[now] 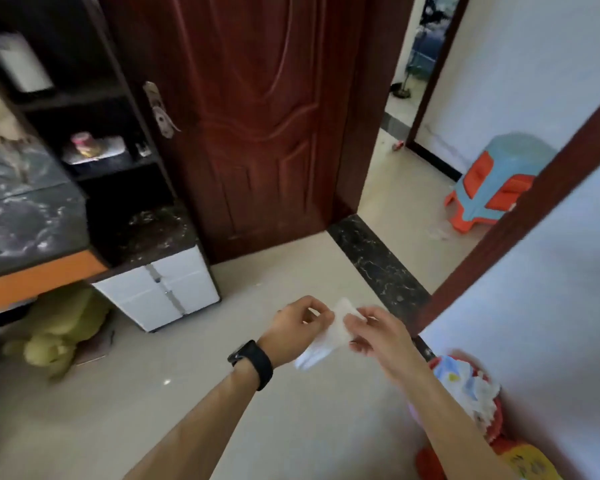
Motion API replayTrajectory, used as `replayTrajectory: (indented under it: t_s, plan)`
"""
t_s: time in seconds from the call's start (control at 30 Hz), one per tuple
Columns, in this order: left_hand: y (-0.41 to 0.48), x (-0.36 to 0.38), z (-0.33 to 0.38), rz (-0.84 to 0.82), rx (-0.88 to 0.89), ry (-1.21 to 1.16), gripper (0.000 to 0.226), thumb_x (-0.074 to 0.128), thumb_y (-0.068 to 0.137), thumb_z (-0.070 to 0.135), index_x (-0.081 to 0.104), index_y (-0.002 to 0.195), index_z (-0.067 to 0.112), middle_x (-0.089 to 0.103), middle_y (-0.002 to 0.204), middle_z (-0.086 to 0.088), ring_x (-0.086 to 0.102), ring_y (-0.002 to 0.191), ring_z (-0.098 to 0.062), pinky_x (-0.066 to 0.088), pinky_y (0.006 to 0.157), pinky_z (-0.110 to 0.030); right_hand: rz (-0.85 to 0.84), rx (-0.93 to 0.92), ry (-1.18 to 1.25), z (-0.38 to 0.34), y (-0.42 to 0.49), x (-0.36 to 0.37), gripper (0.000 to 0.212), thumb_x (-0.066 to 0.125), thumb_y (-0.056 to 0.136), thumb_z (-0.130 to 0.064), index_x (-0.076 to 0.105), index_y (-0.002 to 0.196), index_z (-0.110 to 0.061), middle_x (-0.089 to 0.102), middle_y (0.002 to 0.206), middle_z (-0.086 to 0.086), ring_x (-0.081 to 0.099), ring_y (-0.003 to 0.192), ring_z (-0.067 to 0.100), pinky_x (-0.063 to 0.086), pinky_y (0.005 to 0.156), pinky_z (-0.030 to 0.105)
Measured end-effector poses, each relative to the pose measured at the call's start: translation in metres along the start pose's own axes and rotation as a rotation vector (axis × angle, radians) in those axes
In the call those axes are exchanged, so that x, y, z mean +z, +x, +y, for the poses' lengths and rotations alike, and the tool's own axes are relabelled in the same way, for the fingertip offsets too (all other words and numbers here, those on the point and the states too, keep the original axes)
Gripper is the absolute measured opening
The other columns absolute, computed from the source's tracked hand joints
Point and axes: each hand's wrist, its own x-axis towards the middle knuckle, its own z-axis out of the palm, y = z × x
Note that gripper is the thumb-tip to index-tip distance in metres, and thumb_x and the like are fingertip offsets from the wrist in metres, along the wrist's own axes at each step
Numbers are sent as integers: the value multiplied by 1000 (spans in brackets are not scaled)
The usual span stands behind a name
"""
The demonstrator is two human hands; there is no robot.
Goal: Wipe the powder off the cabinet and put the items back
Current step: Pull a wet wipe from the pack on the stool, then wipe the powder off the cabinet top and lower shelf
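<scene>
We are finding no text, label, brand or number we can read; the dark marks on the yellow object (529, 461) at lower right are showing too blurred.

Wipe (329, 332): thin white paper or nonwoven cloth, limp, creased, matt.
Cabinet top (153, 230): dark marble-look, glossy, dulled by white powder streaks.
Drawer fronts (174, 292): white, smooth, glossy.
Door (257, 116): red-brown wood-look, moulded panels, satin sheen.
Door handle (161, 114): pale metal.
Floor (187, 393): beige tile, smooth, faint shine.
Stool (492, 181): blue and orange moulded plastic.
Watch strap (257, 365): black, matt.
</scene>
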Motion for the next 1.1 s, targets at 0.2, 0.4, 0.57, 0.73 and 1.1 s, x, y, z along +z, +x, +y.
replayTrajectory:
  t_s: [0.2, 0.4, 0.57, 0.73, 1.1]
  plan:
    - [-52, -119, -70, 161, -102, -85, 26, 74, 83, 41, 63, 105, 34, 70, 93, 6, 67, 81, -15, 55, 74, -35, -78, -138, -89, -40, 32, 150, 9, 61, 95, -16, 59, 101, -10, 69, 100, 11, 73, 84, 16, 59, 64, 25]
    - [-63, -196, -124, 449, -214, -138, 31, 56, 95, 46, 71, 79, 24, 73, 73, 4, 64, 67, -10, 50, 66, -24, -171, -176, -91, -57, 75, 256, 6, 53, 100, -10, 49, 103, -6, 64, 107, 17, 70, 94, 24, 58, 64, 22]
    - [-53, -268, -160, 648, -289, -272, 39, 62, 88, 55, 62, 61, 27, 67, 58, 10, 52, 49, 3, 33, 45, -8, -262, -138, -70, -65, 124, 350, 17, 60, 94, -11, 51, 107, -16, 62, 111, 11, 69, 94, 22, 57, 59, 23]
    - [-56, -354, -185, 816, -327, -343, 45, 58, 86, 63, 63, 68, 22, 65, 62, 8, 52, 51, 2, 35, 48, -10, -448, -135, -193, -89, 169, 457, 16, 72, 90, -25, 69, 103, -15, 74, 93, 1, 71, 79, 9, 55, 56, 22]
    - [-119, -465, -260, 1323, -540, -521, 41, 55, 96, 49, 74, 80, 17, 63, 58, 6, 48, 51, 0, 33, 50, -13, -865, -470, -548, -84, 179, 692, 13, 55, 99, -28, 66, 92, -29, 71, 86, -12, 67, 84, 13, 57, 74, 39]
